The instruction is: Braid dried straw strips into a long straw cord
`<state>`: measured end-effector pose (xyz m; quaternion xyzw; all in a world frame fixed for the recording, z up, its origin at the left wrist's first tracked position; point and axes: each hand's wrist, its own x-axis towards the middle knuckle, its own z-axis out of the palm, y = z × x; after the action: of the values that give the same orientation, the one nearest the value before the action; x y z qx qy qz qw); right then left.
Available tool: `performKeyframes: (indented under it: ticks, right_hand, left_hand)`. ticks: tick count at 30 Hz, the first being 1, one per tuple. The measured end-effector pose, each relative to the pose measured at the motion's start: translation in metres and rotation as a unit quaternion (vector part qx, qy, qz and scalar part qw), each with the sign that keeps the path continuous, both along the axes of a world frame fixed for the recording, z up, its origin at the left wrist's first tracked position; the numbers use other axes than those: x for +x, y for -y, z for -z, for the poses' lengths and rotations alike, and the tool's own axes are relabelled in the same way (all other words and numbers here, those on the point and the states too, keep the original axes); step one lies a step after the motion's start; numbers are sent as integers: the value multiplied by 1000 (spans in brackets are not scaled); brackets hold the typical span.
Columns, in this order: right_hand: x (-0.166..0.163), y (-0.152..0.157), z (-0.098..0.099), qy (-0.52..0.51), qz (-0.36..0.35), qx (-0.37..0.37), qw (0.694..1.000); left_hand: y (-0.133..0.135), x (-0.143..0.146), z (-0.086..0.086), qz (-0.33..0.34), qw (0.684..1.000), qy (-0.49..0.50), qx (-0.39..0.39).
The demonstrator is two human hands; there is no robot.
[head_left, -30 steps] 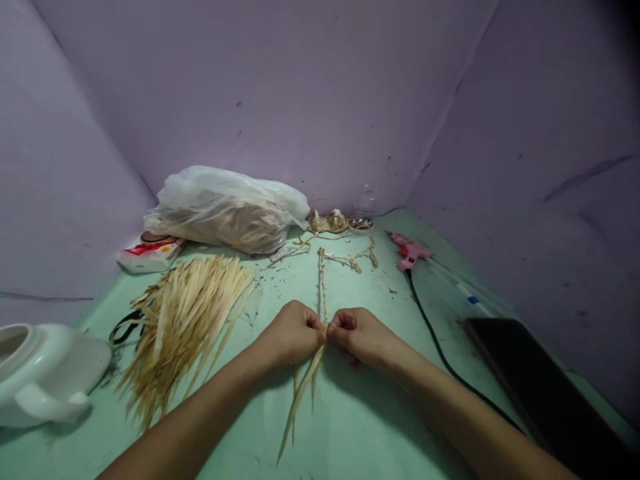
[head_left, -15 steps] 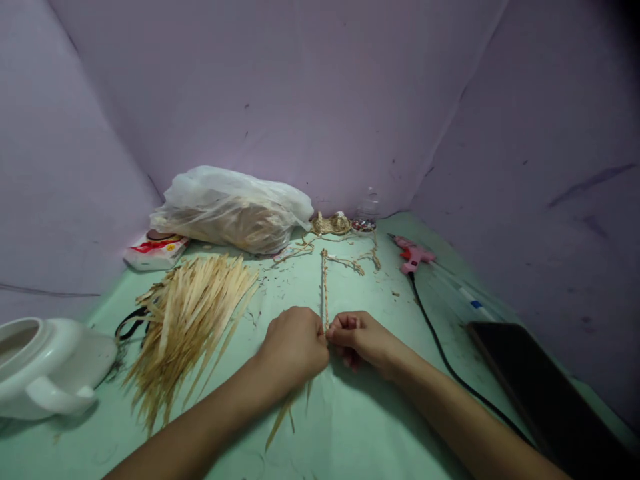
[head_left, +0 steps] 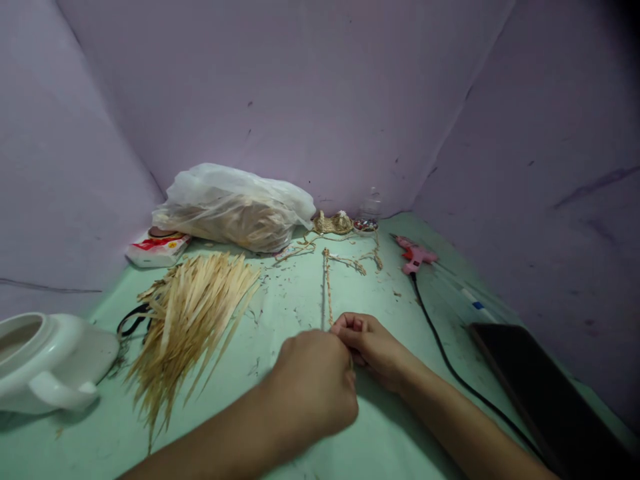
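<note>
A thin braided straw cord [head_left: 329, 290] runs toward me along the middle of the green table. My right hand [head_left: 373, 343] pinches its near end between thumb and fingertips. Curled into a fist, my left hand [head_left: 317, 377] sits just in front and to the left, overlapping the right fingers. Its own fingertips are turned away, so whatever it grips is hidden. To the left lies a loose bundle of flat dry straw strips [head_left: 195, 327], fanned out on the table.
A stuffed plastic bag [head_left: 235, 210] lies at the back beside a woven straw piece [head_left: 333, 223] and a clear container [head_left: 367, 217]. On the right are a pink glue gun [head_left: 417, 255], its black cord [head_left: 440, 347] and a dark phone [head_left: 540, 393]. A white pot [head_left: 55, 363] lies far left.
My left hand has drawn toward me and to the right, turning its knuckles up. The straw strips that hung below it no longer show. My right hand keeps its pinch, nearly in place.
</note>
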<state>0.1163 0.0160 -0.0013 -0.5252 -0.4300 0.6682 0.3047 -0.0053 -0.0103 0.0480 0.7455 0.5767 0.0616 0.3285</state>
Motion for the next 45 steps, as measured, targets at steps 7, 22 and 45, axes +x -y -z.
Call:
performKeyframes:
  ticks: [7,22,45]
  right_hand:
    - [3,-1,8,-22,-5,34,999]
    - [15,-2,6,129,-103,188,968]
    - [-2,36,-9,562,-153,356,730]
  left_hand:
    - [-39,-19,3,-193,915,255,-245]
    - [-37,-7,36,-140,945,201,-216]
    - [-31,2,33,-221,884,336,-241]
